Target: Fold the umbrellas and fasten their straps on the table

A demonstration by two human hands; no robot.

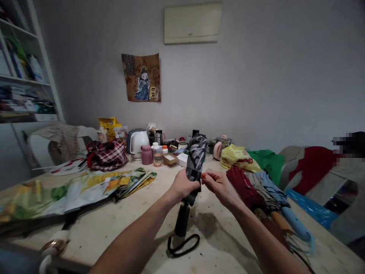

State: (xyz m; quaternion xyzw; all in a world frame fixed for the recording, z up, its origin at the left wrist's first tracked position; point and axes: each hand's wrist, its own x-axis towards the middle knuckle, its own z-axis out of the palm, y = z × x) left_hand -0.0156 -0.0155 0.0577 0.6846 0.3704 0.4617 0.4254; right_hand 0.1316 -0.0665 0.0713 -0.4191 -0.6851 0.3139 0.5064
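- Step in hand, my read: gathering and banding the canopy of the patterned umbrella (196, 152), which is over the middle of the worktop (114, 224), top up, tilted slightly right.
- Left hand (182, 184): wrapped round the lower canopy, thumb across the front.
- Right hand (216, 184): thumb and forefinger pinching at the umbrella's right edge, by the dark band (194, 175). Too small to tell whether band or loose cloth.
- Black handle (181, 220) points down. Can't tell if its end bears on the worktop; wrist loop (185, 249) hangs off it near the front.
- Next move, judged: left grip firm so the folds don't spring out; right pulls the pinched bit snug round the canopy and presses it flat. Slack there would likely loosen the roll.
- Room left: bare worktop up to the yellow-green umbrella (85, 192), loosely bunched, handle out past the front edge.
- Room right: tighter. The dark red umbrella (245, 186) is just beyond the right hand, with the grey-beige umbrella (261, 188) and blue umbrella (275, 190) alongside; keep the elbow off their handles.
- Behind: bare strip, then the white box (182, 159) and clear jar (157, 156). Swing the tip low and it could clip the box.
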